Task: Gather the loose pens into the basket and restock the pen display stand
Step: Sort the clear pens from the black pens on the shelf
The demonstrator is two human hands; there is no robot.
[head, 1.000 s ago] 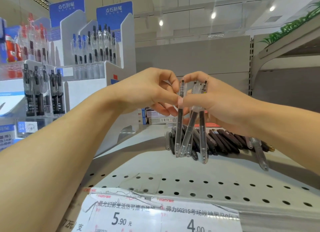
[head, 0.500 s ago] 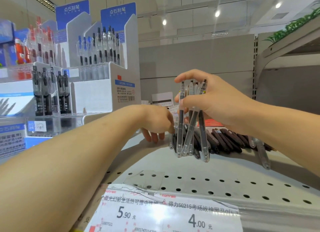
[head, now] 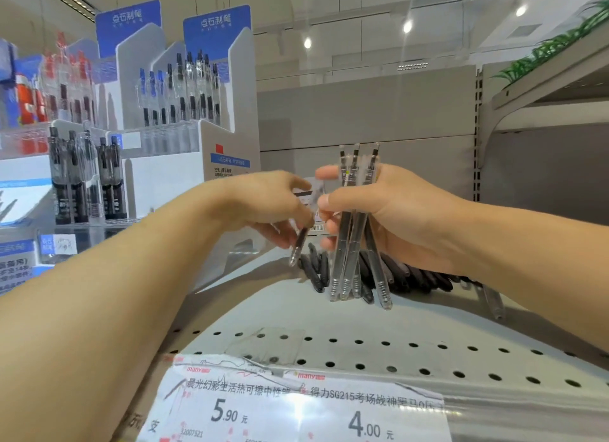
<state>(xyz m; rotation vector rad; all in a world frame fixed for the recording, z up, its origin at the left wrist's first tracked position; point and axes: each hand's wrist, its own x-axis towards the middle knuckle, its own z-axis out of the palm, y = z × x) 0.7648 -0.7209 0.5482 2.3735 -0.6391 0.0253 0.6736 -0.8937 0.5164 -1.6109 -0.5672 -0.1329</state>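
Several clear-barrelled pens [head: 354, 230] stand near-vertical, caps down, above the grey perforated metal shelf [head: 329, 349], clamped in the right hand [head: 389, 217]. One blurred clear pen with dark tip [head: 301, 240] slants down-left, pinched in the left hand [head: 270, 204]. Loose dark pens [head: 405, 273] lie heaped behind on the shelf. White cardboard pen display stands [head: 164, 165] rise at left; price labels [head: 296, 408] front the shelf edge.

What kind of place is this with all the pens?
It looks like a shop's stationery aisle. Price tags line the edge of the metal shelf, a cardboard display stand holds rows of pens, and the right hand grips a bundle of pens.
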